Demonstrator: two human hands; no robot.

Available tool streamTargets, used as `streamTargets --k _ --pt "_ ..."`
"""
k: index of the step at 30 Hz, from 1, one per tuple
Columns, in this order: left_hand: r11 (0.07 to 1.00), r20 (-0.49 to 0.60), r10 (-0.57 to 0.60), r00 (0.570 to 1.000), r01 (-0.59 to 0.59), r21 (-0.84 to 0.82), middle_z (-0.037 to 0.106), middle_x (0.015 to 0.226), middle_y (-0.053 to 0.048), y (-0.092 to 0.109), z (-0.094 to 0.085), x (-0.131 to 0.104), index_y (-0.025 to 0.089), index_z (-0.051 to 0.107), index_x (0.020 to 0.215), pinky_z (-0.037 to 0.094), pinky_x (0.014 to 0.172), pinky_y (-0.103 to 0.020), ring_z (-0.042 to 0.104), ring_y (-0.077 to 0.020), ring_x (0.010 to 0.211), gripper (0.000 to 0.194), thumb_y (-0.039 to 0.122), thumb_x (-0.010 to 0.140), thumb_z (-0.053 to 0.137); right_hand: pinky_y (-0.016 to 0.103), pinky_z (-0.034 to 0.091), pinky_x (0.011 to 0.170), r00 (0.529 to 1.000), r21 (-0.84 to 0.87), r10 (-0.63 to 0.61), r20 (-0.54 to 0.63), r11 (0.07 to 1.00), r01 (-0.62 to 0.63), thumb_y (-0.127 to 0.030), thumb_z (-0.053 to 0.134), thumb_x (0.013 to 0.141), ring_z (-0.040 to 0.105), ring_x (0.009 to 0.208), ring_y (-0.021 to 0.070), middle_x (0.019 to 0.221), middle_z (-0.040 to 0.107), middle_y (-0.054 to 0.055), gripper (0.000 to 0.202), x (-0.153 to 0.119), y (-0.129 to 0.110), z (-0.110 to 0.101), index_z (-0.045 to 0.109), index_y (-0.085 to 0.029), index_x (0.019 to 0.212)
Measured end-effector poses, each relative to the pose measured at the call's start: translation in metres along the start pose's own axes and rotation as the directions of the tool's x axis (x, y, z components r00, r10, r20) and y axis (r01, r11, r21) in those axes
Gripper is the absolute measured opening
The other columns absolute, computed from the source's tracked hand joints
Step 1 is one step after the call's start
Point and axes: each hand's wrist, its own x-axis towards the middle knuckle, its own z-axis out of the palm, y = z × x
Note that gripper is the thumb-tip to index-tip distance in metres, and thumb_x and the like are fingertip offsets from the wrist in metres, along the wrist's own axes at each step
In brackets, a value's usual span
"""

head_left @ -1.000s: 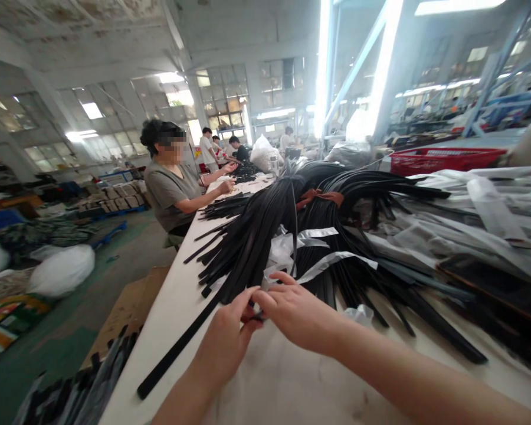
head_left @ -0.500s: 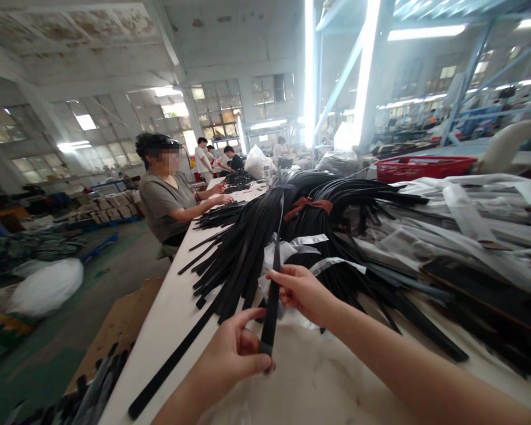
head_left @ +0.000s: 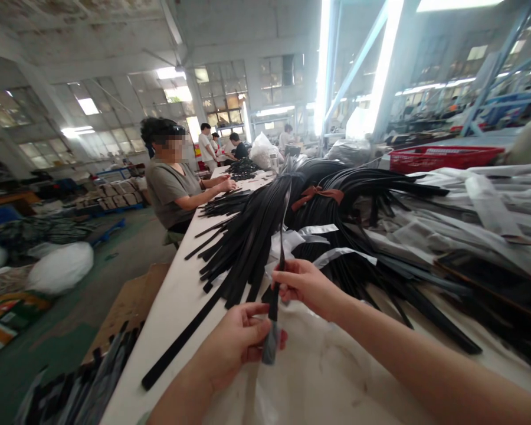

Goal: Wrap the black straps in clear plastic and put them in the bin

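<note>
One black strap (head_left: 273,311) runs from the big bundle of black straps (head_left: 256,230) toward me. My left hand (head_left: 243,336) pinches it near its lower end, where a shiny greyish piece (head_left: 269,348), like clear film or tape, covers the tip. Higher up, my right hand (head_left: 303,283) grips the same strap between thumb and fingers. Just beyond the right hand lie white, shiny strips (head_left: 287,242) among the straps. A second bundle beside it is tied with a reddish-brown band (head_left: 317,195).
The pale table (head_left: 168,307) runs away from me. A co-worker (head_left: 170,183) sits at its left edge, hands over the table. White wrapped material (head_left: 491,206) and a red crate (head_left: 445,158) are on the right. More dark strips (head_left: 88,378) lie low at the left, near cardboard (head_left: 128,307).
My left fingers have shifted on the strap's end, and the shiny greyish covering at the tip now shows. My right hand keeps its grip. The whole view has swung slightly left.
</note>
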Motion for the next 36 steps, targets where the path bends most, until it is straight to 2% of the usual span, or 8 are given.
streamTargets --k 7,13,18,21,25,30,33,36 --pt "0.998 -0.041 0.051 0.998 -0.049 0.047 0.074 0.081 -0.013 0.004 0.001 0.0 0.009 0.046 0.126 0.051 0.063 -0.031 0.07 -0.0244 0.074 0.073 0.027 0.064 0.08 0.018 0.039 0.037 0.99 -0.157 -0.104 -0.097 0.984 0.088 -0.045 0.08 0.061 0.046 0.039 0.0057 0.055 0.057 -0.003 0.041 0.002 0.001 0.0 0.055 -0.015 0.072" --pt "0.991 -0.051 0.129 0.99 -0.127 0.047 0.073 0.073 -0.009 0.004 0.001 0.003 0.01 0.042 0.13 0.051 0.062 -0.031 0.069 -0.0238 0.069 0.086 0.026 0.057 0.085 0.018 0.036 0.035 0.995 -0.104 -0.091 0.035 0.99 0.094 -0.045 0.082 0.059 0.043 0.037 0.0046 0.056 0.056 -0.004 0.041 -0.01 0.01 0.019 0.057 -0.014 0.071" --pt "0.994 0.072 0.078 0.994 -0.083 0.075 0.074 0.074 -0.01 0.005 -0.002 -0.001 0.012 0.042 0.13 0.049 0.057 -0.027 0.069 -0.0216 0.065 0.085 0.027 0.058 0.084 0.016 0.04 0.039 0.982 -0.111 -0.004 0.187 0.994 0.025 -0.05 0.077 0.067 0.049 0.043 0.0053 0.062 0.062 0.001 0.041 -0.011 0.002 0.011 0.067 -0.011 0.076" --pt "0.995 0.142 0.043 0.989 -0.056 0.088 0.074 0.073 -0.012 0.006 -0.002 -0.004 0.011 0.037 0.135 0.049 0.054 -0.027 0.068 -0.022 0.061 0.092 0.028 0.057 0.083 0.014 0.037 0.038 0.993 -0.006 -0.003 0.119 1.0 0.003 -0.052 0.072 0.073 0.048 0.042 0.0033 0.069 0.066 0.004 0.043 -0.004 -0.008 -0.004 0.072 -0.011 0.086" --pt "0.989 0.061 0.12 0.991 -0.124 0.074 0.074 0.071 -0.011 0.008 0.001 -0.005 0.01 0.033 0.138 0.05 0.056 -0.029 0.069 -0.0242 0.065 0.097 0.027 0.057 0.083 0.015 0.035 0.037 0.994 -0.009 -0.103 0.036 0.995 0.103 -0.048 0.076 0.069 0.047 0.039 0.003 0.066 0.066 0.003 0.039 0.0 -0.007 -0.005 0.072 -0.011 0.081" --pt "0.984 -0.013 0.176 0.984 -0.176 0.021 0.073 0.074 -0.01 0.011 0.002 -0.003 0.01 0.036 0.136 0.05 0.06 -0.029 0.068 -0.0214 0.066 0.093 0.025 0.058 0.084 0.019 0.037 0.038 0.983 -0.155 -0.099 0.156 0.98 0.123 -0.054 0.072 0.069 0.049 0.037 0.0073 0.052 0.06 0.002 0.045 -0.013 0.006 0.018 0.067 -0.01 0.065" --pt "0.986 -0.003 0.163 0.987 -0.163 0.019 0.074 0.077 -0.012 0.012 0.001 -0.004 0.011 0.037 0.135 0.051 0.06 -0.029 0.068 -0.0214 0.066 0.093 0.026 0.057 0.085 0.019 0.038 0.04 0.965 -0.186 -0.054 0.256 0.977 0.104 -0.054 0.071 0.071 0.051 0.041 0.0081 0.05 0.059 0.002 0.045 -0.017 0.006 0.02 0.068 -0.01 0.067" --pt "0.99 0.018 0.123 0.992 -0.124 0.067 0.073 0.073 -0.011 0.013 0.002 -0.006 0.011 0.036 0.137 0.05 0.057 -0.028 0.068 -0.023 0.066 0.093 0.026 0.058 0.084 0.017 0.035 0.04 0.989 -0.061 -0.044 0.144 0.997 0.054 -0.053 0.071 0.073 0.046 0.041 0.0048 0.057 0.061 0.001 0.043 -0.011 0.002 0.01 0.072 -0.011 0.08"
